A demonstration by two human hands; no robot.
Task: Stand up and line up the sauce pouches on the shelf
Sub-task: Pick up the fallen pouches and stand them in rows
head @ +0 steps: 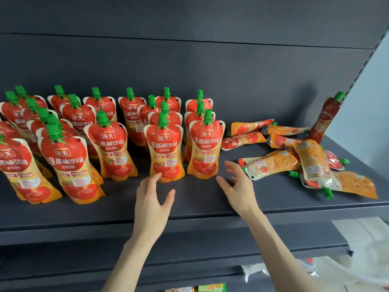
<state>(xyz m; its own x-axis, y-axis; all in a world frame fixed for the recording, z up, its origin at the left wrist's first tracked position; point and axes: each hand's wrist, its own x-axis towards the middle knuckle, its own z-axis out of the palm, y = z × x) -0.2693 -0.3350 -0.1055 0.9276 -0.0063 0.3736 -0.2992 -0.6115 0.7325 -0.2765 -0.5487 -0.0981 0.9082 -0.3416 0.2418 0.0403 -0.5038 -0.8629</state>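
Observation:
Several red-and-orange sauce pouches with green caps stand in rows on the left and middle of the dark grey shelf point(189, 205). My left hand point(152, 199) is open, its fingertips touching the base of a front standing pouch point(165, 148). Another standing pouch point(205, 146) is just to its right. My right hand point(235, 186) is open with spread fingers, holding nothing, close to a lying pouch point(269, 163). Several more pouches point(315, 165) lie flat in a loose pile on the right. One pouch point(325, 119) leans upright against the shelf's right side.
The shelf's dark back panel point(210, 70) rises behind the pouches. A lower shelf point(189, 245) juts out beneath my forearms. White bags and packaging point(347, 268) sit at the lower right. Bare shelf surface lies along the front edge.

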